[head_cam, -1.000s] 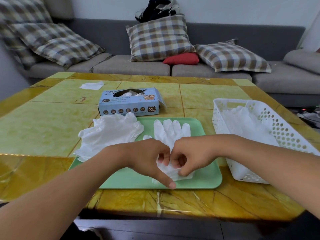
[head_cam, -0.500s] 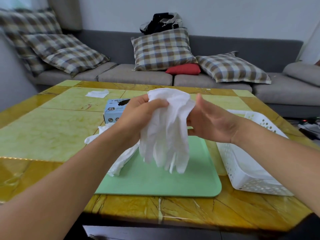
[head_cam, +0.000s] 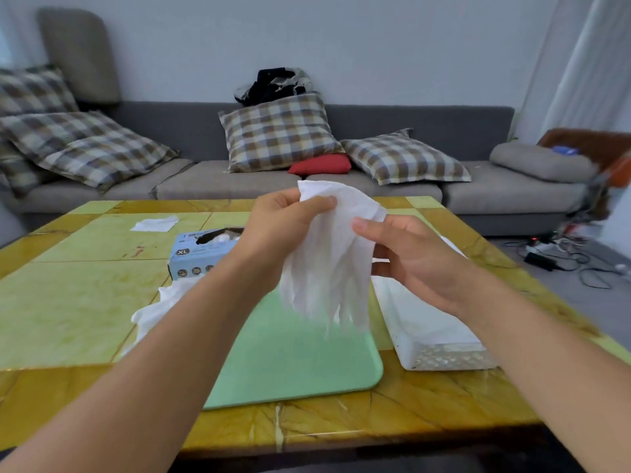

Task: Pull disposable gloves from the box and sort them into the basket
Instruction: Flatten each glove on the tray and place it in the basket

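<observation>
Left hand [head_cam: 276,230] pinching top cuff edge of white gloves [head_cam: 327,268], thumb over fingers. Right hand [head_cam: 413,261] beside it, thumb tip touching the cuff, fingers loosely curled behind; full grip hard to tell. Gloves held up in the air above green tray [head_cam: 290,363], fingers dangling down. Likely very light, thin, floppy, a bit clingy and slippery; layers probably stick together. Best hold: cuff edge, pinched, as now. Count in hands unclear, looks like more than one, stacked. One loose pile of gloves [head_cam: 160,305] on the surface [head_cam: 68,302] left of tray, partly hidden by the left arm. One blue glove box [head_cam: 198,257] behind, opening up. One white basket [head_cam: 433,339] right of tray, white gloves seemingly inside, count unreadable. One white scrap [head_cam: 153,224] far left on the surface.
</observation>
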Available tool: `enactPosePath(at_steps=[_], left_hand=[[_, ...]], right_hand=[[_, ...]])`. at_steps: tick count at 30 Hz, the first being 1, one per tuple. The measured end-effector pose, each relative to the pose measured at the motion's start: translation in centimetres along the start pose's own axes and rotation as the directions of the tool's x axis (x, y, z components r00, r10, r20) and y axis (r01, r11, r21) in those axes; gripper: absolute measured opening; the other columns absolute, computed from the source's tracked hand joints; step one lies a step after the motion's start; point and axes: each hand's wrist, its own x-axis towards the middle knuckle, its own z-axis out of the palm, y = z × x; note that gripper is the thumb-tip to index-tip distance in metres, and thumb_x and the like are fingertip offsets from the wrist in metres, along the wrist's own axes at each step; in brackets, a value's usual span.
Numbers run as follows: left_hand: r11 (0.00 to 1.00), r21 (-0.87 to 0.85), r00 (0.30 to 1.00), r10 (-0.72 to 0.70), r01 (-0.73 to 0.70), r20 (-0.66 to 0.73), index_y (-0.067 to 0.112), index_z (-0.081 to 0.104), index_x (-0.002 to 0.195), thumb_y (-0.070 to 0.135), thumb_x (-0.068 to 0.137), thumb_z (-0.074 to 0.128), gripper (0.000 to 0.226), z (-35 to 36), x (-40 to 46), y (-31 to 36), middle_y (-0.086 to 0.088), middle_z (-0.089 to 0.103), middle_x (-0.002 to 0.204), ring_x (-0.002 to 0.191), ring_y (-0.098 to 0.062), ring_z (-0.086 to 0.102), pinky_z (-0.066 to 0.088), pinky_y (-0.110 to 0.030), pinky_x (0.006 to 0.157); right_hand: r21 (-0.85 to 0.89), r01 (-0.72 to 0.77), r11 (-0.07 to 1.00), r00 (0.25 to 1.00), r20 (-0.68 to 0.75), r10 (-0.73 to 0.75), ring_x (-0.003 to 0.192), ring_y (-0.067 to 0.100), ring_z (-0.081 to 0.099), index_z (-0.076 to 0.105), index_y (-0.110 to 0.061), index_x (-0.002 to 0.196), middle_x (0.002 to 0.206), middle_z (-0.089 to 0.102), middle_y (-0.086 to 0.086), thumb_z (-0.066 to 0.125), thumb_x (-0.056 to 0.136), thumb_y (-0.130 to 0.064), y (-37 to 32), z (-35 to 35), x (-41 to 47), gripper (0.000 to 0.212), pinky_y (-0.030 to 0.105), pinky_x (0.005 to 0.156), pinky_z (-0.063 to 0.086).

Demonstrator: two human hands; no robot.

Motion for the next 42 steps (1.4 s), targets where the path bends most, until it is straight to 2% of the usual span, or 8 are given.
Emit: enactPosePath(at_steps=[8,13,21,29,33,35,38,42], left_hand=[[0.977,0.119,0.979,0.164,-0.178,0.118,0.014,0.079,0.095,0.019,0.09,0.075,0.008,6.8,0.2,1.4,-0.004,0.079,0.089,0.085,-0.022,0.076,0.062,-0.043,0.082],[0.996,0.072,0.962,0.037,-0.058,0.272,0.008,0.078,0.1,0.021,0.091,0.073,0.017,7.8,0.6,1.5,-0.008,0.078,0.097,0.089,-0.024,0.076,0.062,-0.035,0.08],[0.991,0.133,0.979,-0.058,0.032,0.195,0.01,0.077,0.1,0.029,0.089,0.076,0.021,10.2,6.4,1.7,-0.003,0.079,0.095,0.084,-0.015,0.075,0.061,-0.024,0.067],[0.98,-0.014,0.967,0.197,-0.197,0.16,-0.002,0.072,0.106,0.023,0.09,0.075,0.029,12.7,10.9,4.6,-0.016,0.076,0.105,0.099,-0.033,0.073,0.059,-0.048,0.089],[0.936,0.18,0.92,0.236,-0.302,0.313,0.017,0.076,0.074,0.022,0.089,0.076,0.016,11.5,10.0,-1.0,0.002,0.075,0.076,0.072,-0.017,0.073,0.061,-0.03,0.072],[0.874,0.335,0.883,0.191,-0.352,0.429,0.015,0.058,0.052,0.023,0.086,0.079,0.041,10.8,8.8,-5.3,0.01,0.053,0.053,0.05,-0.007,0.043,0.038,-0.017,0.053],[0.793,0.49,0.844,0.059,-0.364,0.532,0.01,0.081,0.079,0.022,0.078,0.087,0.013,10.0,6.6,-10.0,0.005,0.077,0.077,0.062,-0.002,0.055,0.043,-0.018,0.065],[0.636,0.554,0.722,0.006,-0.537,0.692,0.021,0.083,0.09,0.015,0.077,0.085,0.015,10.0,4.5,-11.5,0.016,0.077,0.089,0.08,0.01,0.066,0.047,-0.008,0.076]], right_hand=[[-0.069,0.058,0.996,0.95,-0.302,-0.076,0.098,0.026,0.074,0.074,-0.008,0.111,0.104,0.077,0.009,0.07,0.094,-0.016,-2.3,-5.7,-2.3,0.019,0.043,0.085,0.06],[-0.001,-0.037,0.999,0.959,-0.282,0.035,0.111,0.036,0.069,0.073,-0.004,0.116,0.112,0.074,0.016,0.069,0.092,-0.016,-2.9,-9.4,-3.1,0.026,0.052,0.102,0.051],[-0.063,-0.166,0.984,0.955,-0.259,0.145,0.091,0.023,0.07,0.068,-0.004,0.125,0.108,0.074,0.01,0.067,0.096,-0.022,-3.4,-14.4,1.6,0.034,0.034,0.077,0.057],[-0.219,0.196,0.956,0.924,-0.285,-0.255,0.093,0.016,0.074,0.074,-0.016,0.1,0.098,0.078,0.001,0.059,0.1,-0.012,-7.9,-17.7,5.6,0.016,0.033,0.083,0.059],[-0.327,0.13,0.936,0.95,-0.23,-0.212,0.104,0.025,0.072,0.074,-0.008,0.11,0.109,0.076,0.009,0.064,0.097,-0.012,-1.0,-18.7,4.1,0.017,0.041,0.094,0.057],[-0.463,0.031,0.886,0.98,-0.158,-0.118,0.092,0.014,0.071,0.076,-0.006,0.104,0.101,0.077,0.008,0.067,0.096,-0.013,3.9,-19.0,2.1,0.014,0.034,0.086,0.054],[-0.665,-0.014,0.747,1.0,0.009,0.026,0.088,0.001,0.067,0.08,-0.014,0.1,0.099,0.078,-0.003,0.07,0.093,-0.012,8.9,-18.6,-0.8,0.012,0.025,0.084,0.05],[-0.81,0.089,0.58,0.984,0.161,0.075,0.105,-0.004,0.066,0.08,-0.027,0.102,0.108,0.074,-0.019,0.069,0.09,-0.008,10.4,-17.6,-3.1,0.025,0.03,0.115,0.038]])
